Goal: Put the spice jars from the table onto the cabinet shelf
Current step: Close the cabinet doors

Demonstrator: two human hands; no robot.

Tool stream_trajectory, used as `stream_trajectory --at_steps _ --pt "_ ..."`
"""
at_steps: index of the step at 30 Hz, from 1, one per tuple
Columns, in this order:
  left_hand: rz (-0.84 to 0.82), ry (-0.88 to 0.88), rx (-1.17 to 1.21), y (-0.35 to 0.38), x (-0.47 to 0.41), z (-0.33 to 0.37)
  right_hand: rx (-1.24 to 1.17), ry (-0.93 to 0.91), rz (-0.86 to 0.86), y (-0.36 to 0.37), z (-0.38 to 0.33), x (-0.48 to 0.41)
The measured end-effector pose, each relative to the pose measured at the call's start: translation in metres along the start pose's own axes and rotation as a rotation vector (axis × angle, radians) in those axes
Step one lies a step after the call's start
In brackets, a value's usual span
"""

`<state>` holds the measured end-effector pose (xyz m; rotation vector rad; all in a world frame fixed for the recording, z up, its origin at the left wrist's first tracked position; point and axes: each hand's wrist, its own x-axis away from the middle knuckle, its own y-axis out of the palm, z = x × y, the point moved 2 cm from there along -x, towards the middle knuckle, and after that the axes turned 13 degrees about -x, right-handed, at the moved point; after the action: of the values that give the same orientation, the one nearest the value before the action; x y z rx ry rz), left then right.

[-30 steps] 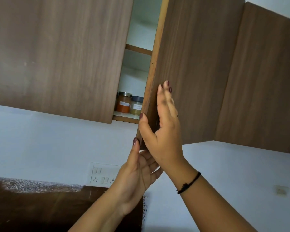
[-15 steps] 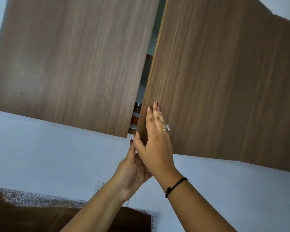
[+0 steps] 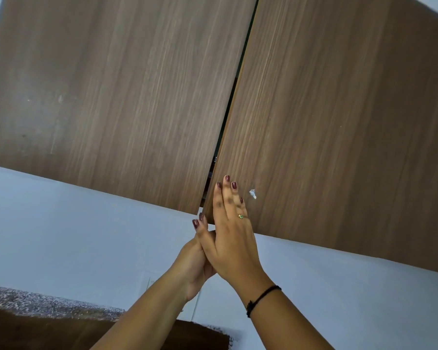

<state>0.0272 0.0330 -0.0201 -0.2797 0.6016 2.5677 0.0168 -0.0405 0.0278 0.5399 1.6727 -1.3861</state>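
Observation:
The wall cabinet fills the upper view, with its right door (image 3: 339,122) almost flush against the left door (image 3: 111,97); only a thin dark gap is left between them. My right hand (image 3: 232,238) lies flat against the right door's lower left corner, fingers straight. Behind and below it my left hand (image 3: 195,263) has its fingertips at the door's bottom edge. Neither hand holds anything. The spice jars and the shelf are hidden behind the doors.
A white wall (image 3: 86,236) runs below the cabinet. A dark brown surface with a speckled edge (image 3: 48,322) lies at the bottom left. A small white chip (image 3: 253,194) marks the right door near my fingers.
The right door has swung from well ajar to nearly shut under my hands. The jars on the shelf, visible earlier through the gap, are now hidden.

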Motion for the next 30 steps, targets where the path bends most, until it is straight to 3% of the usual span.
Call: stream_trajectory --at_steps 4,7,19,30 --pt "0.060 0.033 -0.050 0.009 -0.003 0.003 0.073 0.031 -0.029 0.012 0.007 0.005" --pt "0.106 -0.053 -0.078 0.001 -0.017 0.001 0.074 0.045 -0.053 0.017 0.012 0.005" --pt "0.558 -0.015 -0.429 -0.034 -0.057 -0.016 0.138 0.021 -0.097 0.037 0.027 0.007" --pt "0.537 0.065 -0.516 -0.046 -0.061 -0.016 0.142 0.031 -0.036 0.046 0.029 0.008"
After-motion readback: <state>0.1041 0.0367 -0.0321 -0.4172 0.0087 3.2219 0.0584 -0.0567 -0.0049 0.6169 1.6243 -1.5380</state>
